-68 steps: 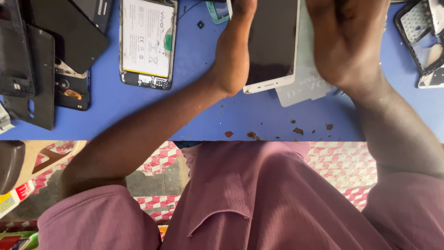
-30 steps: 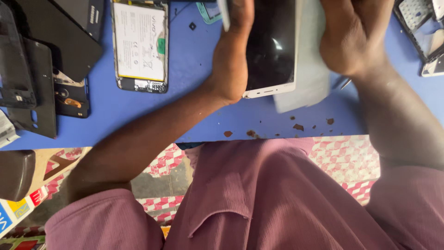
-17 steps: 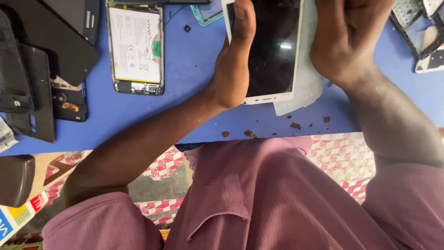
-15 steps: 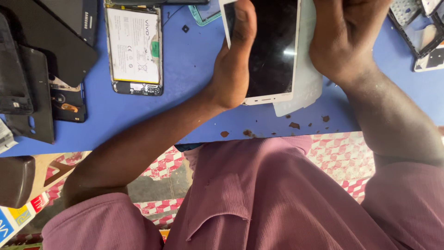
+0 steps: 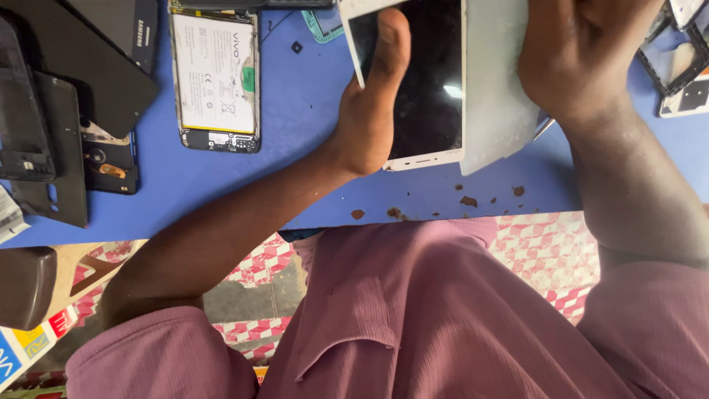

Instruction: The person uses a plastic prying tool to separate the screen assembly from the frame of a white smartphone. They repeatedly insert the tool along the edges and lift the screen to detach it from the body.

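Note:
A white phone with a dark screen is held just above the blue table. My left hand grips its left edge, the thumb lying across the glass. My right hand holds a white back panel that sits against the phone's right side and pokes out below it. The top ends of the phone and the panel are cut off by the frame.
An opened phone with its white battery showing lies to the left. Black phones and covers are piled at the far left, and more phone frames at the far right. Brown crumbs dot the table's near edge.
My left thumb has slid from the phone's edge onto its screen. The phone has tilted, and the white panel now shows more beside it under my right hand.

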